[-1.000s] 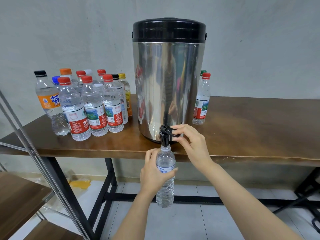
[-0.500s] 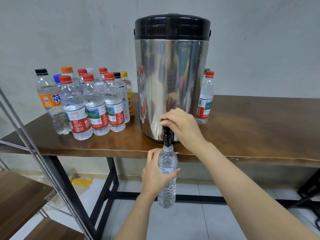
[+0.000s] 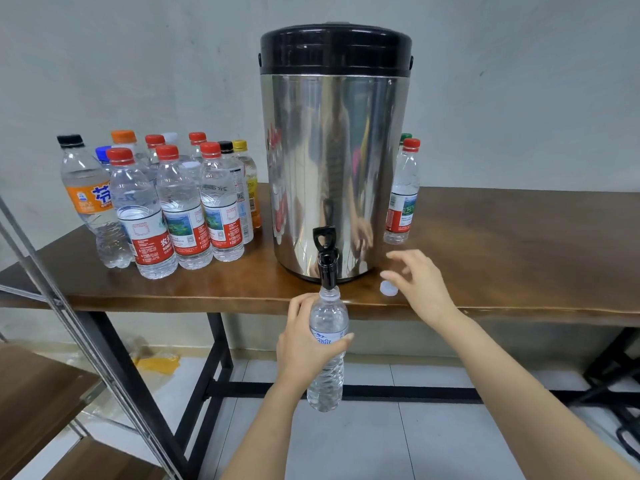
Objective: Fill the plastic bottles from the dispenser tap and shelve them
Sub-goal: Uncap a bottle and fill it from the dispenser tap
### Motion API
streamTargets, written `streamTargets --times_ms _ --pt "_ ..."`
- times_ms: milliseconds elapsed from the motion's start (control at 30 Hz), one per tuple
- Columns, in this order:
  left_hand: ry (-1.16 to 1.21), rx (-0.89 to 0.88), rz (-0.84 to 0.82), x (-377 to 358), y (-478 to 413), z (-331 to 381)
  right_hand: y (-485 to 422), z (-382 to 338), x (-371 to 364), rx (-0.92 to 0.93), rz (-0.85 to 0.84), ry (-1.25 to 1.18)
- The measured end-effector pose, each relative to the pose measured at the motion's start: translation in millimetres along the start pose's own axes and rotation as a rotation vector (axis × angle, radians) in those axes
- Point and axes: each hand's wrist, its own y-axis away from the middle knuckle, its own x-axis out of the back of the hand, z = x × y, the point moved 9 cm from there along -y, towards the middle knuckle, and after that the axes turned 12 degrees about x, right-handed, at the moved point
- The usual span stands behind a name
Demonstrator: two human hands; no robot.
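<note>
One water-filled bottle [image 3: 329,320], gripped by left hand [image 3: 300,344], hangs under tap [image 3: 326,261].

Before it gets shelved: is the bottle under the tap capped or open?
Open. The bottle held by the left hand shows a bare neck at the tap; a white cap lies on the table.

dispenser [image 3: 332,174]: mirror-steel body, black lid [image 3: 336,50], black tap [image 3: 325,261]. under its tap, in my left hand [image 3: 304,344]: clear bottle [image 3: 327,382], blue-white label. left of the dispenser: capped bottles [image 3: 180,209], mostly red caps, red-white labels; one orange-labelled bottle [image 3: 88,199], black cap. right of it: white cap [image 3: 388,287], brown table [image 3: 519,244].
</note>
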Motion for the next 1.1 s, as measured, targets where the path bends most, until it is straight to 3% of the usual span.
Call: streamTargets --times_ms 133,467,633,733,933,1100 --pt "0.027 0.012 0.025 1 6 2 22 25 -19 -0.101 -0.271 0.106" --pt "-0.018 0.047 0.020 8 35 -6 23 0 -19 0.003 -0.296 0.059" --pt "0.061 0.139 0.000 18 48 -12 26 -63 -3 0.155 -0.236 -0.286" --pt "0.080 0.148 0.004 23 53 -4 27 -116 3 0.307 -0.310 -0.391" --pt "0.085 0.117 0.003 35 60 8 29 -153 -8 0.472 -0.510 -0.278" --pt "0.051 0.085 -0.007 45 63 11 30 -158 -14 0.488 -0.538 -0.236"
